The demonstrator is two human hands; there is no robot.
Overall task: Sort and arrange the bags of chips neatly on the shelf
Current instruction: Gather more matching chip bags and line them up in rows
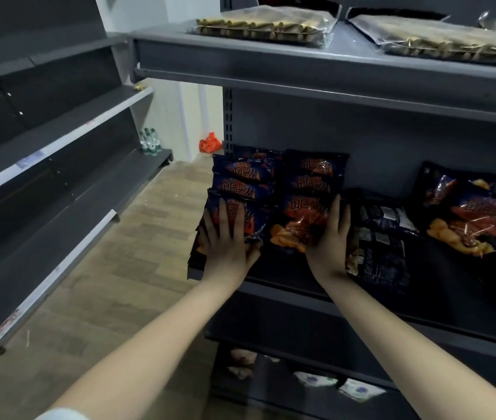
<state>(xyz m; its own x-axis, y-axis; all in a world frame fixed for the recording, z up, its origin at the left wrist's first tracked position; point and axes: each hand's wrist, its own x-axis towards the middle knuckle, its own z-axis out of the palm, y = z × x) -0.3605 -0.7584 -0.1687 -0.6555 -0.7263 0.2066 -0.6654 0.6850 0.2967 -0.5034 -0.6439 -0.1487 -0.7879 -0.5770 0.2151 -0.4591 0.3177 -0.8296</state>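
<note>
L hand lies flat on the front bag of the left stack of chip bags, centre of frame. Fingers are straight and spread, pressing the bag, not wrapped round it. R hand sits edge-on against the right side of the front bag of the second stack; fingers are straight and together, pointing up-frame, nothing clasped. Both stacks are dark blue w/ red-orange print, overlapping front to back, side by side at the left end of the mid shelf.

Right of the R hand a loose bag lies back side up, touching the hand. Further right a face-up bag lies tilted on other bags.

Top shelf carries two clear packs of golden sticks. Left of frame: grey shelving. Water bottles stand at its far end, w/ an orange bag on the wood floor. Bottom shelf has white packs, blurry.
</note>
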